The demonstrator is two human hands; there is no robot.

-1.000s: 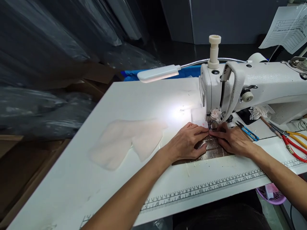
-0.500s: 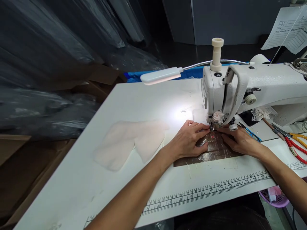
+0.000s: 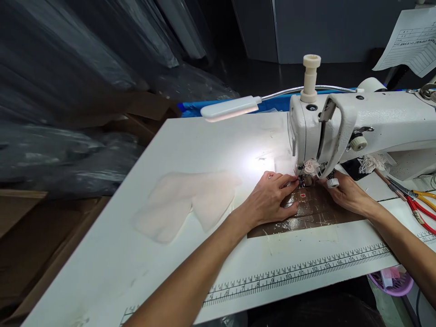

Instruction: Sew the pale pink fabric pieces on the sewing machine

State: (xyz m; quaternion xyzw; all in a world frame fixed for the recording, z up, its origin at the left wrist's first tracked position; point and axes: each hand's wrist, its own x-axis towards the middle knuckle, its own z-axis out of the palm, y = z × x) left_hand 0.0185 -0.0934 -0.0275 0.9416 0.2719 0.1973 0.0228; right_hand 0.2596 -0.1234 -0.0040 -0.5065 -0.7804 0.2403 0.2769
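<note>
Compared with a second ago, the right hand (image 3: 347,193) has drawn back to the right, away from the bright metal presser foot (image 3: 301,182), and a small red mark (image 3: 303,195) on the rectangular, shiny brown sheet (image 3: 318,213) has come into sight. The left hand (image 3: 272,197) has stayed beside the foot.

Its forefinger tip lies right by the foot, its thumb apart from the forefinger and resting on the brown sheet; a bit of pale material shows at its fingertips, too small to make out. The right hand's fingertips are hidden behind a ridged white knob (image 3: 333,183), so whether they are closed on anything cannot be told.

The brown sheet lies on the white worktop (image 3: 218,145), under the head of the white sewing machine (image 3: 368,116) and short of the near edge, where a black-printed ruler scale (image 3: 299,274) runs. Left of the hands, toward the worktop's left edge, a flat, pale pink fabric piece (image 3: 180,195) lies well apart from them. Scissors with red and yellow handles (image 3: 414,210) lie near the right end. A slim white lamp (image 3: 231,108) hangs over the far edge.
</note>
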